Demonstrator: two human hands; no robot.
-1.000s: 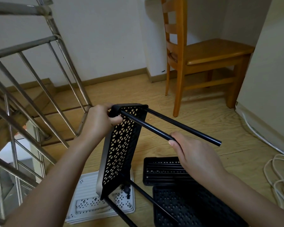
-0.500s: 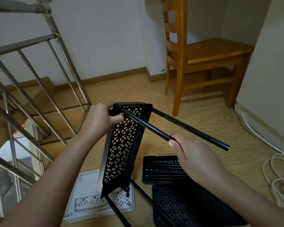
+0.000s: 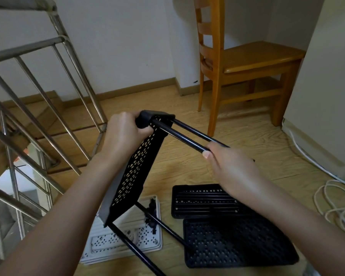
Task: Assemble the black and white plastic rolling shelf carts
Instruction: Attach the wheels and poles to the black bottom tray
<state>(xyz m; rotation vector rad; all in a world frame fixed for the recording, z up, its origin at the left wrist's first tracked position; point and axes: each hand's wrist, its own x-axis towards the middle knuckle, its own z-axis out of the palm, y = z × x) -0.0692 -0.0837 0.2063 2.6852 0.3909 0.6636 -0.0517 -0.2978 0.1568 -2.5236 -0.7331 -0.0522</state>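
Since a moment ago the black shelf tray (image 3: pixel 135 168) has been lifted a little and swung more edge-on to the camera. The stretch of the near rod (image 3: pixel 179 136) left bare between corner socket and fingers looks shorter. From this it is judged that the rod is being pushed or twisted home into the top corner. The change is slight, so it cannot be told whether the rod is fully seated.

The grip of the left hand (image 3: pixel 124 132) is closed round that top corner of the tray, fingers curled over the socket. The grip of the right hand (image 3: pixel 229 168) is wrapped round the near rod at its free end, thumb laid along it. The far rod (image 3: pixel 193 130) runs just beside it, and part of it is hidden behind the right hand. Two lower rods (image 3: pixel 135 250) are already fitted at the tray's bottom corners.

The tray is held in the air above a wooden floor (image 3: pixel 187 176). On the floor lie a stack of white trays (image 3: pixel 112 242) and two more black trays (image 3: pixel 227 242), not yet fitted. A wooden chair (image 3: pixel 247 62) stands by the wall. A steel stair railing (image 3: pixel 38 96) is seen at the left and a coiled white cable (image 3: pixel 331 206) at the right.
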